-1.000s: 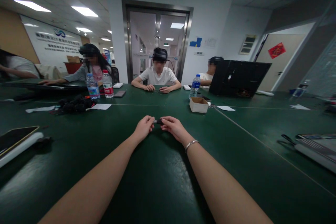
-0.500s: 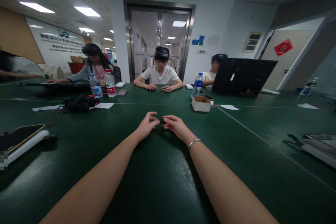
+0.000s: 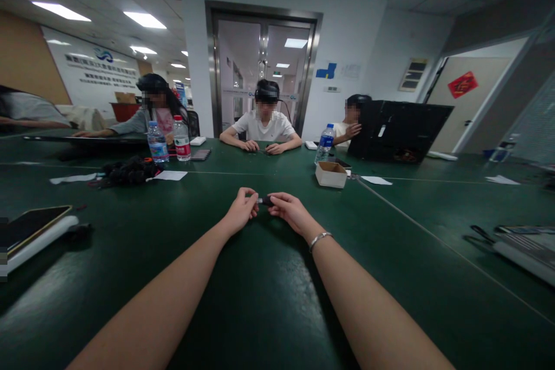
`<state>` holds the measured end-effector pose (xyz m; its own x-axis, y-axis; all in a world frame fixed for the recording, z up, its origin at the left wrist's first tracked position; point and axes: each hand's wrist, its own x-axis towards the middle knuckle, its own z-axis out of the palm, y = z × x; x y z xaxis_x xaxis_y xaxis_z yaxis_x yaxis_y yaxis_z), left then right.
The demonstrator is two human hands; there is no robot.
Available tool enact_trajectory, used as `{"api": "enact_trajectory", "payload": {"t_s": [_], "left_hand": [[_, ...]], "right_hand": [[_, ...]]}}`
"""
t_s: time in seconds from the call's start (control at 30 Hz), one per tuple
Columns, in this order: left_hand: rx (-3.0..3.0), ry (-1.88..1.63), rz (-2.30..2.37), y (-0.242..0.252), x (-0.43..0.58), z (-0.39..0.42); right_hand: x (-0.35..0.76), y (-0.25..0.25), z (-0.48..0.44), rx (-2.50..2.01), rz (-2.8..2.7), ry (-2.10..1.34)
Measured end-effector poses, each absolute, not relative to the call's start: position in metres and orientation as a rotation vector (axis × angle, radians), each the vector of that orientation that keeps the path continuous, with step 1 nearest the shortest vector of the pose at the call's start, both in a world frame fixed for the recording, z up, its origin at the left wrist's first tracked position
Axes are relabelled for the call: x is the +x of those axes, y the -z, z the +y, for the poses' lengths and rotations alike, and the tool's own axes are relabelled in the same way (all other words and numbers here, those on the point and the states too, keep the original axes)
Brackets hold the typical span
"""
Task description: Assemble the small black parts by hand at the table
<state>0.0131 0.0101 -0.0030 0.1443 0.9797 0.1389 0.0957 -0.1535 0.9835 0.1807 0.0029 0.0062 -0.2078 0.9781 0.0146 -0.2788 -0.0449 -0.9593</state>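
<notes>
A small dark object with a short silvery end (image 3: 266, 201) is held between my two hands above the green table (image 3: 269, 289); its exact kind is too small to make out. The fingers and thumb of my right hand (image 3: 289, 208) are closed on its black body, and a silver bangle circles that wrist. My left hand (image 3: 243, 209) pinches at the silvery tip, thumb against fingers. The lower fingers of both hands are partly hidden.
An open cardboard box (image 3: 330, 176) stands ahead to the right by a water bottle (image 3: 325, 143). Black cables (image 3: 130, 171), paper and two bottles lie or stand ahead left. A phone (image 3: 34, 226) is at the left, a monitor (image 3: 396, 130) far right. Several people sit opposite.
My left fingers have closed onto the object's end, and its silvery tip now shows. At the far right, a person's hand has risen to the monitor's edge.
</notes>
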Motion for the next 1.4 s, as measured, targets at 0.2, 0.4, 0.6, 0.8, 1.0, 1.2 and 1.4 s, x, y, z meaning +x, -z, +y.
{"api": "enact_trajectory", "payload": {"t_s": [0.2, 0.4, 0.6, 0.8, 1.0, 1.2, 1.4], "left_hand": [[1.422, -1.257, 1.081, 0.0016, 0.0124, 0.0088], [1.557, -1.098, 1.105, 0.0015, 0.0107, 0.0100], [1.590, -1.099, 1.144, 0.0036, 0.0115, 0.0098], [1.609, -1.057, 1.140, 0.0026, 0.0081, 0.0105], [1.573, -1.032, 1.110, -0.0027, 0.0091, 0.0091], [1.519, -1.074, 1.087, -0.0004, 0.0088, 0.0105], [1.502, -1.067, 1.094, -0.0005, 0.0089, 0.0091]], "right_hand": [[0.1813, -0.0073, 0.0022, -0.882, -1.136, -1.499], [0.1821, -0.0052, 0.0033, -0.869, -1.104, -1.501], [0.1820, -0.0075, 0.0025, -0.861, -1.094, -1.533], [0.1811, -0.0107, -0.0007, -0.865, -1.117, -1.534], [0.1824, -0.0099, -0.0014, -0.850, -1.127, -1.529], [0.1826, -0.0084, 0.0010, -0.844, -1.126, -1.534], [0.1820, -0.0101, -0.0007, -0.846, -1.126, -1.528]]}}
